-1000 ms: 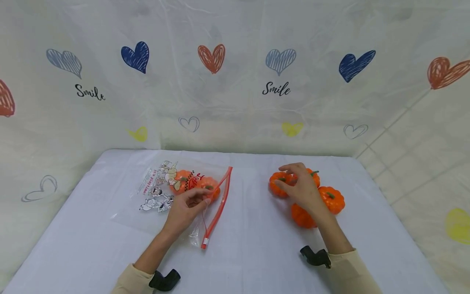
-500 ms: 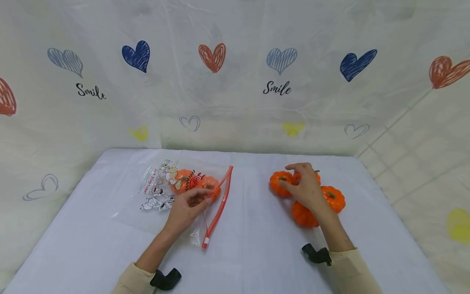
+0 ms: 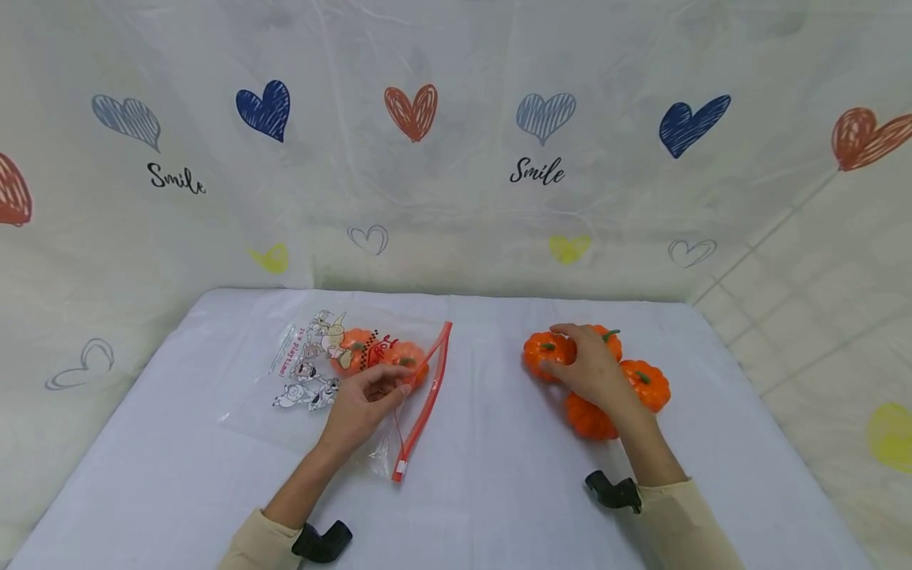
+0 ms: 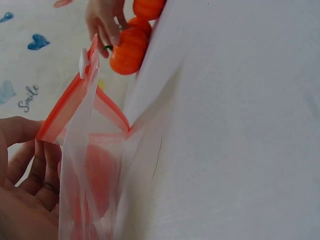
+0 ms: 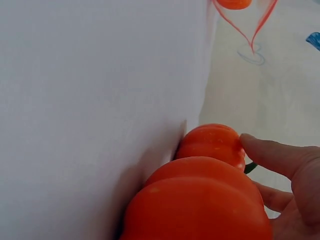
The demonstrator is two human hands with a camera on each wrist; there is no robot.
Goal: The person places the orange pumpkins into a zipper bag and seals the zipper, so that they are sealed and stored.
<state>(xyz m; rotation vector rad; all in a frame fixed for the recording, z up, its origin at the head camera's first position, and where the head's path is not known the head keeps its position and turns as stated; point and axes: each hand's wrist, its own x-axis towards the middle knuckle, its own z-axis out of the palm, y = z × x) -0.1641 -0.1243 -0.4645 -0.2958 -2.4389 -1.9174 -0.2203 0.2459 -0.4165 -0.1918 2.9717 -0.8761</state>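
My left hand pinches the upper edge of a clear zip bag between thumb and fingers, holding its red-trimmed mouth apart. A white slider sits on the trim. Through the printed plastic show two orange toy pumpkins. At the right, my right hand holds the leftmost pumpkin of a small cluster. Its thumb touches the near side, while the fingers reach over the far side, partly hidden in the right wrist view. The pumpkin rests on the table.
Three more toy pumpkins lie around my right hand: one behind it, one to its right, one below it. A white cloth covers the table. Behind stands a curtain printed with hearts.
My right hand shifts slightly right, then comes down onto the leftmost pumpkin, its thumb and fingers closing in around it. The left hand and the bag stay put.
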